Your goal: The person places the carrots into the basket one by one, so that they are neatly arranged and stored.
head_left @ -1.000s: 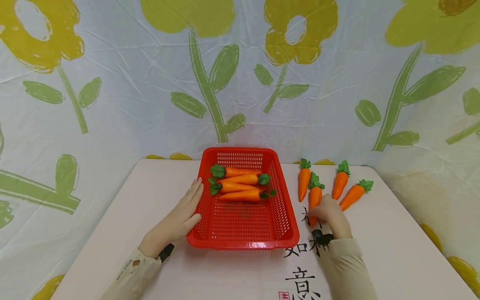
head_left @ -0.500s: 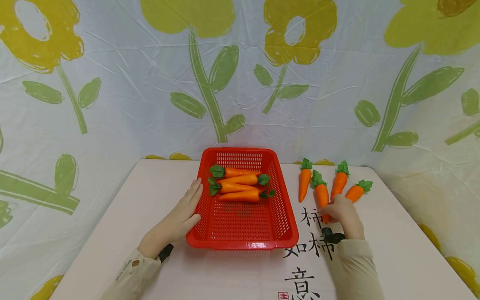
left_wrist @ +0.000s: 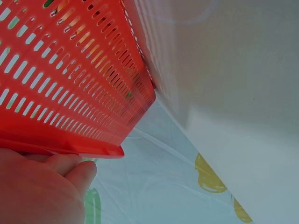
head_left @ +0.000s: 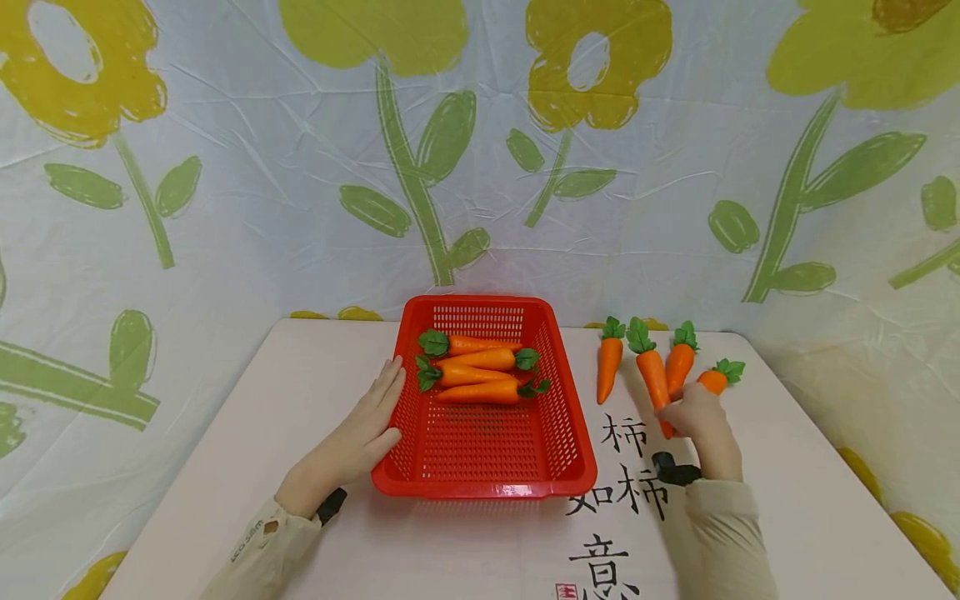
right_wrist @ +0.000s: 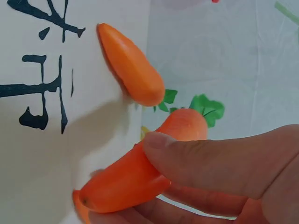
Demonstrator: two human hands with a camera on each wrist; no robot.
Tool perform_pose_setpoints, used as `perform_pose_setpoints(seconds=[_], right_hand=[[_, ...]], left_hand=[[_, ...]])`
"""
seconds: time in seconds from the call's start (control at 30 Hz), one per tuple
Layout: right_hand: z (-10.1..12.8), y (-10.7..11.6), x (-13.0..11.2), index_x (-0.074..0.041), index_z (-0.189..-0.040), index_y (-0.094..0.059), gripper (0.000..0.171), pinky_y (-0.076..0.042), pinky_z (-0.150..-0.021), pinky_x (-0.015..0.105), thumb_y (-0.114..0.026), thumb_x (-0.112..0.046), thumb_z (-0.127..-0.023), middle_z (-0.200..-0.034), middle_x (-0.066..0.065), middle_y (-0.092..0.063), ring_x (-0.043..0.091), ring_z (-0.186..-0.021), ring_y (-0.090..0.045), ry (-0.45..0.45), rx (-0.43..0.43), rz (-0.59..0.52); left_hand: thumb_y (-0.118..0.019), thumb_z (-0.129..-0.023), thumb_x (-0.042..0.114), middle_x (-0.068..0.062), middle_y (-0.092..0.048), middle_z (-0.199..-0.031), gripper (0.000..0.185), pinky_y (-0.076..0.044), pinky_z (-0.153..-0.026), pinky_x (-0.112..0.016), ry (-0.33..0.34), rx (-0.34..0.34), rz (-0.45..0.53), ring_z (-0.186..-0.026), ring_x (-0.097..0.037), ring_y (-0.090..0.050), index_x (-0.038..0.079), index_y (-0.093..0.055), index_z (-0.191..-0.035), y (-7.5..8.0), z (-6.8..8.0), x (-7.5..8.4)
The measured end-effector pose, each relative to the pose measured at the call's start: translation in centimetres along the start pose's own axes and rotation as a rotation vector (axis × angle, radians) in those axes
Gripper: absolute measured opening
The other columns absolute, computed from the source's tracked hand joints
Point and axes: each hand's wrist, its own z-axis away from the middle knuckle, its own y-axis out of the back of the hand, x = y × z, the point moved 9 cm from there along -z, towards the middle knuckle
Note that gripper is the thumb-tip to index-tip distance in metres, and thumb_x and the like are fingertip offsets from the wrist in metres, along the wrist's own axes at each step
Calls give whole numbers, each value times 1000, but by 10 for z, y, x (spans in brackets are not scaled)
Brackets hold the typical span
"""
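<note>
A red slotted basket [head_left: 484,479] stands on the table's middle with several orange toy carrots [head_left: 477,373] lying at its far end. My left hand [head_left: 358,440] rests flat against the basket's left wall [left_wrist: 70,93], fingers straight. My right hand [head_left: 697,421] pinches a toy carrot [head_left: 651,373] by its pointed end and holds it lifted and tilted, green top up. In the right wrist view my thumb [right_wrist: 201,156] lies over that carrot [right_wrist: 140,179]. Three more carrots lie on the table around it: one to the left [head_left: 609,367], one just behind [head_left: 681,362], one to the right [head_left: 716,377].
The pale table [head_left: 315,375] carries black printed characters [head_left: 622,479] near its front right. A flower-patterned cloth [head_left: 480,150] hangs close behind and around the table. Bare tabletop lies left of the basket and at the far right.
My right hand has lifted the carrot off the table and carried it up and to the right, tilting its leafy end upward. The left hand and basket have not moved.
</note>
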Motion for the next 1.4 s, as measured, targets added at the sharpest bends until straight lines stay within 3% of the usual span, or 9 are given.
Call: perform_pose_setpoints(seconds=[0.2,0.5,0.6,0.8,0.97,1.23,1.4], right_hand=[[2,8,-8,18,-116,-48,48,-47,-61,40,-61,-13,-82,-87,26,-57,32,-70,-55,45,56,63],[8,17,-27,16,-122,-45,49,-51,-70,51,-59,-13,-85,-106,35,-55,41,-83,-57,119,116,52],[13,20,-38,16,-123,-45,50,-52,-68,48,-59,-13,-86,-108,35,-56,37,-79,-61,168,125,45],[18,27,-65,13,-123,-45,45,-50,-49,31,-58,-11,-87,-101,33,-61,19,-57,-59,235,135,17],[24,35,-89,12,-123,-46,44,-49,-46,31,-58,-11,-87,-97,31,-62,18,-48,-56,285,127,10],[32,44,-131,9,-123,-51,43,-50,-61,38,-60,-11,-86,-99,28,-64,31,-75,-61,366,145,68],[36,39,-157,7,-123,-52,41,-52,-65,42,-59,-9,-86,-102,28,-63,33,-79,-61,401,119,67]], left_hand=[[-44,-85,9,-12,3,-157,74,-11,-113,-49,8,-5,4,-143,-32,1,-3,-9,-149,0,0,0],[-44,-85,9,-12,4,-157,75,-11,-113,-49,15,-10,8,-143,-31,2,-2,-7,-149,1,0,0],[-44,-85,9,-12,4,-157,74,-10,-113,-48,13,-10,9,-143,-31,2,-2,-8,-149,1,0,0],[-44,-86,10,-10,4,-158,74,-12,-112,-51,25,-16,17,-143,-30,2,-1,-7,-150,0,1,-2],[-43,-86,10,-10,4,-158,74,-11,-113,-50,21,-15,14,-143,-31,2,-1,-8,-149,-1,1,-3],[-43,-86,11,-10,4,-158,73,-10,-114,-47,21,-12,12,-143,-30,2,-1,-8,-149,-1,0,-4],[-43,-86,11,-9,4,-158,74,-10,-114,-47,24,-10,18,-143,-29,3,-1,-8,-149,-1,0,-3]])
